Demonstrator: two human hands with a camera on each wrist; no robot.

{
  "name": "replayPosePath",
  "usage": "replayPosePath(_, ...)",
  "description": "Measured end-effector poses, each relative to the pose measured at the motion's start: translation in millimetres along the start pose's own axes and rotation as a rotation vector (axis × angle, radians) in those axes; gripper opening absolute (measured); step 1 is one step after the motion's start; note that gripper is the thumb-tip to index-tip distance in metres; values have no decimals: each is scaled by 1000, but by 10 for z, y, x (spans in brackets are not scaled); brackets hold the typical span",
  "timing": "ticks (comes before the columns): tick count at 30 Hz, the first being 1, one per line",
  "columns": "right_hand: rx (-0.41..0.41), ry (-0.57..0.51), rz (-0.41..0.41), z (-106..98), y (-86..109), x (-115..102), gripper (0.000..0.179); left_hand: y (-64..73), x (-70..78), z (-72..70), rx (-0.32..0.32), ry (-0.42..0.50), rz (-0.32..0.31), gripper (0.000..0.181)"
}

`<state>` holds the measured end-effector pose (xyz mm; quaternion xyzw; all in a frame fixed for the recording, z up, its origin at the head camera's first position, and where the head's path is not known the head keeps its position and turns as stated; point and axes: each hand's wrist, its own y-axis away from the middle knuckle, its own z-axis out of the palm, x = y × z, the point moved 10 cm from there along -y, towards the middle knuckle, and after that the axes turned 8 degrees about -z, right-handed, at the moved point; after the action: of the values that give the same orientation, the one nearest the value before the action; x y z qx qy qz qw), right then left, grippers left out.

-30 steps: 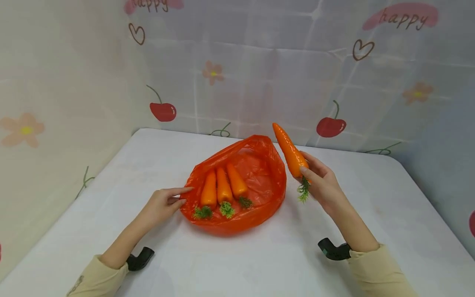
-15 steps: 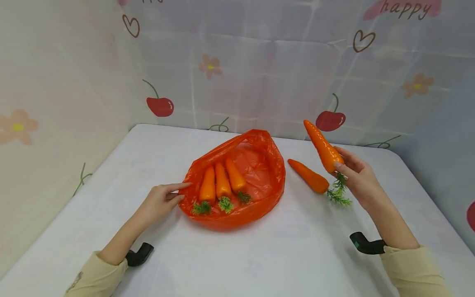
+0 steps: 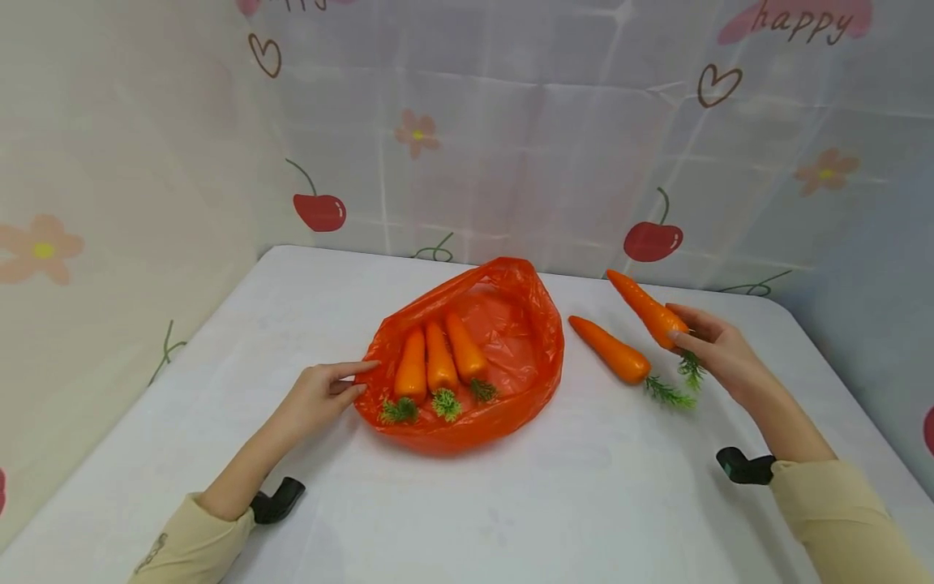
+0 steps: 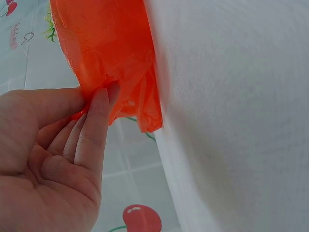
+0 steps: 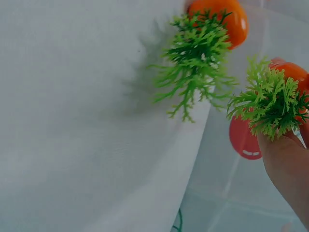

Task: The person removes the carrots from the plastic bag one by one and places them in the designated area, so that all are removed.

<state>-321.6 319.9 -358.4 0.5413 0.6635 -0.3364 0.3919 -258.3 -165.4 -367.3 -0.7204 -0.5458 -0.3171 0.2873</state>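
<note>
Fingers [image 4: 91,140] of the left hand [image 3: 315,397] pinch the left rim of the red bag [image 3: 511,349], a hold the left wrist view shows closely, while only the head view shows the 3 carrots [image 3: 440,365] inside. Toward the table [image 3: 511,519]'s far right corner, the right hand [image 3: 718,345] grips a raised carrot [image 3: 645,311] at its leafy end, a loose carrot [image 3: 611,349] lying beside it; the right wrist view shows mainly their green tops [image 5: 198,58].

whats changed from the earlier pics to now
The right hand has moved to the right, away from the red bag, taking the held carrot along. Another carrot, out of sight in the earliest picture, now shows on the table. No new grip or release shows. The left hand still pinches the bag's edge; three carrots stay inside.
</note>
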Motion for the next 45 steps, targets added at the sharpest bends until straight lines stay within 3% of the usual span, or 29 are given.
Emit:
replayPosePath(5, -32, 50, 47, 17, -78, 219, 65, 7, -8, -2, -2, -7, -11, 37)
replayPosePath(13, -76, 62, 85, 102, -74, 371, 67, 18, -15, 35, -15, 10, -16, 37)
replayPosePath(21, -136, 30, 92, 207, -32, 414, 68, 27, -13, 38, -9, -10, -28, 37)
replayPosePath(33, -163, 86, 105, 217, -14, 457, 70, 29, -29, 68, -10, -1, -28, 37)
replayPosePath(45, -177, 90, 82, 263, -18, 391, 67, 2, -15, 13, 1, -6, -38, 37)
